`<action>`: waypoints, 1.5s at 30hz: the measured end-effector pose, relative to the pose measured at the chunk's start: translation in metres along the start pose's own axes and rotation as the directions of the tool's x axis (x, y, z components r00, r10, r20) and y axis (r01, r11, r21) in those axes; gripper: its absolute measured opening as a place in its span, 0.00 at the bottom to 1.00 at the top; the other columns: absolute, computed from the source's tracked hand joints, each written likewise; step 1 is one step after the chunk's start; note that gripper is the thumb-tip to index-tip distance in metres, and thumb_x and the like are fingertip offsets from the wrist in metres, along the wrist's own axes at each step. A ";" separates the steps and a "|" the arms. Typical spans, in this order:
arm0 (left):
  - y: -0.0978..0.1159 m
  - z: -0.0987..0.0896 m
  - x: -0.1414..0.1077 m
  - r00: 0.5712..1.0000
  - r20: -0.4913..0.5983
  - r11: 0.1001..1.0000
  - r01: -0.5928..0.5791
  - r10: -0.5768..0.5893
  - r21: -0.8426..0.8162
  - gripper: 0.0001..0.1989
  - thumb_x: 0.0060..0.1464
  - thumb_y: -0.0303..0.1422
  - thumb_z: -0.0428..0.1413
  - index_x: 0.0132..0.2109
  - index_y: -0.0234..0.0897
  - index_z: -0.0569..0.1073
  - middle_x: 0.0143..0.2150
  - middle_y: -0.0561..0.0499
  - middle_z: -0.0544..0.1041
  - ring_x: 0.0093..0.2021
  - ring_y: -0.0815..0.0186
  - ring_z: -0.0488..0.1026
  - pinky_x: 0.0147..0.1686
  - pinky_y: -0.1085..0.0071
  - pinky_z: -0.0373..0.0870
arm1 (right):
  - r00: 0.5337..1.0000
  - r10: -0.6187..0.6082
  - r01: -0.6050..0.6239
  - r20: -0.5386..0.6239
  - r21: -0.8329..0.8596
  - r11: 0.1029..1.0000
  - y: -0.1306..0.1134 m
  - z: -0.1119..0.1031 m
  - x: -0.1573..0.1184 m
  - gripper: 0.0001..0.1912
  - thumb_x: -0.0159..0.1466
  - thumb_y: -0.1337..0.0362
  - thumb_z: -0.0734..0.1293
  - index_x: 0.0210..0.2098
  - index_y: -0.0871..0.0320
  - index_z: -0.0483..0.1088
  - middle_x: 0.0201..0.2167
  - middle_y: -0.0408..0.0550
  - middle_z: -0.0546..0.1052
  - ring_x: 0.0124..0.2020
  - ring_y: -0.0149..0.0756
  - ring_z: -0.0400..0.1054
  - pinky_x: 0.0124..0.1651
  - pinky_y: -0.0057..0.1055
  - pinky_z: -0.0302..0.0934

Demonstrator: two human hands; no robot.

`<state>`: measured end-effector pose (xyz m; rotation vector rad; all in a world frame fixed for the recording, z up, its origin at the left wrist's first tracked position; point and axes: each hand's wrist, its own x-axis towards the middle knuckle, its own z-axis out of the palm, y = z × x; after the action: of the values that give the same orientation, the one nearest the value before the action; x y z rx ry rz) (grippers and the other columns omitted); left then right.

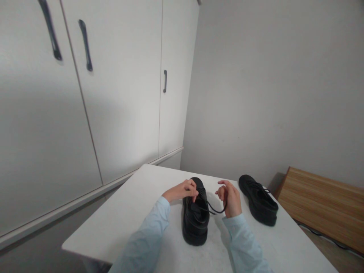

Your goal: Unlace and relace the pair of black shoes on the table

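A black lace-up shoe (pixel 195 227) stands on the white table, its heel toward me and its toe toward the wall. Over its lacing, on the left side, my left hand (pixel 183 190) is closed with curled fingers; whatever is between the fingertips is hidden. To the right of the shoe my right hand (pixel 231 199) is raised off the table. Its lower fingers are curled around a black shoelace (pixel 216 211), while the index finger points outward. The lace sags in a loop from the shoe's eyelets to that hand.
A second black shoe (pixel 260 203), with its laces on top, stands near the right edge of the white table (pixel 122 216). White cupboards (pixel 122 94) with dark handles line the left. Beyond the table's right side is a wood-grain surface (pixel 324 204), with a grey wall (pixel 270 87) behind.
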<state>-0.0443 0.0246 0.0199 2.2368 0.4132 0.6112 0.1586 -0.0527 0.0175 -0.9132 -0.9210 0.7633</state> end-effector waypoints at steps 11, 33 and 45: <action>-0.002 0.003 0.003 0.989 -0.132 0.996 0.050 -0.059 -0.072 0.20 0.56 0.46 0.48 0.30 0.33 0.72 0.33 0.50 0.70 0.38 0.66 0.66 0.42 0.72 0.62 | 0.979 -0.197 0.177 -0.060 -0.251 0.952 -0.008 -0.017 0.009 0.16 0.57 0.53 0.65 0.23 0.60 0.72 0.17 0.43 0.68 0.21 0.31 0.60 0.26 0.28 0.56; -0.009 0.004 0.002 0.992 -0.124 0.997 0.011 -0.020 -0.071 0.19 0.40 0.39 0.64 0.39 0.34 0.73 0.38 0.50 0.71 0.41 0.64 0.67 0.43 0.70 0.62 | 0.944 0.034 0.160 0.327 -0.548 0.821 0.024 0.007 -0.003 0.12 0.53 0.56 0.68 0.25 0.59 0.71 0.25 0.46 0.74 0.27 0.36 0.65 0.29 0.30 0.59; -0.010 0.005 0.002 0.989 -0.148 1.000 -0.001 0.003 0.010 0.20 0.40 0.42 0.64 0.40 0.37 0.73 0.39 0.51 0.70 0.43 0.63 0.66 0.45 0.69 0.61 | 0.939 -0.053 0.241 0.339 -0.542 0.805 0.031 0.013 -0.005 0.10 0.57 0.58 0.64 0.25 0.58 0.68 0.24 0.44 0.71 0.28 0.36 0.64 0.33 0.32 0.59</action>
<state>-0.0411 0.0294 0.0102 2.2089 0.4892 0.7805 0.1404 -0.0397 -0.0081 -1.2524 -1.5400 0.4933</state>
